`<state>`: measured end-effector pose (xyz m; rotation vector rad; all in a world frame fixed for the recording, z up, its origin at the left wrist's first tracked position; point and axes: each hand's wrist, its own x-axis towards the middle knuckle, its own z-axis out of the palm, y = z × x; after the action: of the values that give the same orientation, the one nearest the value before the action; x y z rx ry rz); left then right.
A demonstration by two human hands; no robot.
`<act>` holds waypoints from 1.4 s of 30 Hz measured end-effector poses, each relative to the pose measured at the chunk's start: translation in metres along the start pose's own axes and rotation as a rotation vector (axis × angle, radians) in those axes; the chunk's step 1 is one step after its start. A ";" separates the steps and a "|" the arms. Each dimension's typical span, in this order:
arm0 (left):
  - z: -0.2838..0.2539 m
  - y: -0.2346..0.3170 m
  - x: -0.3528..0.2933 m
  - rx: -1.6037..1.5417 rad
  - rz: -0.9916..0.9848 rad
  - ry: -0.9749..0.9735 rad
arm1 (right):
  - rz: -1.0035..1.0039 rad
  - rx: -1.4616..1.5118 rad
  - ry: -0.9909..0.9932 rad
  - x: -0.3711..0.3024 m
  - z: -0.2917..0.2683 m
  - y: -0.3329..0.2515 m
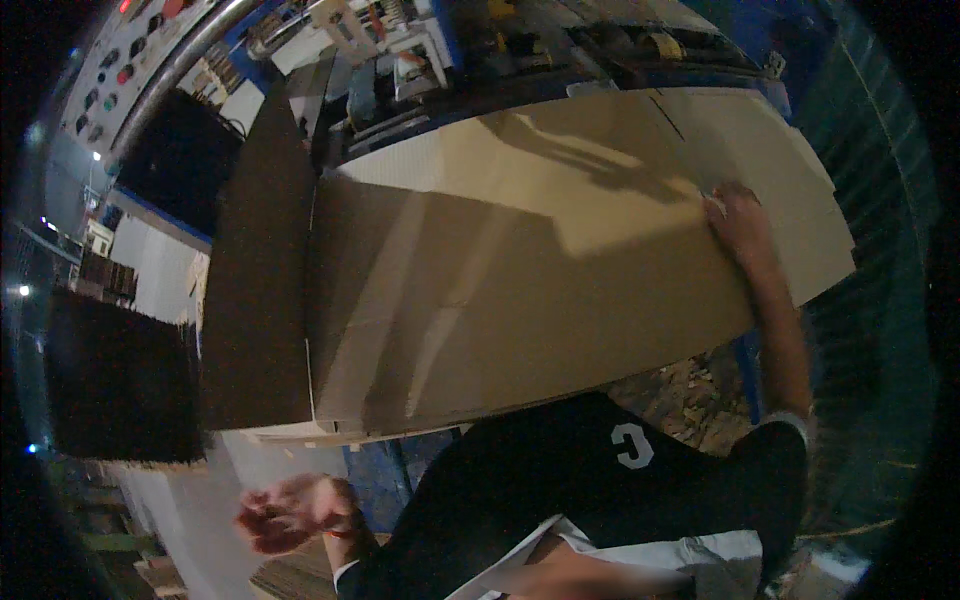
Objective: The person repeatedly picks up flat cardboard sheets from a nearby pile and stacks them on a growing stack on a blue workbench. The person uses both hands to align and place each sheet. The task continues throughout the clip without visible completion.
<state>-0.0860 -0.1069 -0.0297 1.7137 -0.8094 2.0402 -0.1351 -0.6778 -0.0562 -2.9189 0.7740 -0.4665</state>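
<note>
One large brown cardboard sheet is lying along the near edge of a blue-framed machine; one right hand is resting toward the sheet's right end, fingers bunched, grip impossible to tell; one left hand is hovering off the sheet's near left corner, fingers loosely curled.

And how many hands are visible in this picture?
2: the left hand at lower left, apart from the cardboard; the right hand on its right part.

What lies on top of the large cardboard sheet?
The right hand appears to rest on the cardboard sheet, toward its right side, and shadows fall across it. Whatever the hand covers cannot be seen.
</note>
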 end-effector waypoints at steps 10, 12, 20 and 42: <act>0.027 -0.016 -0.030 -0.484 -0.772 -0.785 | -0.482 0.015 -0.390 -0.121 -0.038 -0.047; 0.037 0.003 -0.035 -0.860 -1.359 -0.969 | -0.462 -0.024 -0.322 -0.125 -0.028 -0.052; 0.063 0.016 -0.028 -0.522 -0.111 -1.464 | -0.484 0.060 -0.238 -0.118 -0.013 -0.047; 0.273 -0.020 -0.074 0.088 -0.162 -1.110 | -0.305 -0.064 -0.083 0.081 0.039 -0.107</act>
<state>0.1523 -0.2560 -0.0696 2.8398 -0.7982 0.8922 -0.0061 -0.6251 -0.0544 -3.1054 0.3393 -0.3446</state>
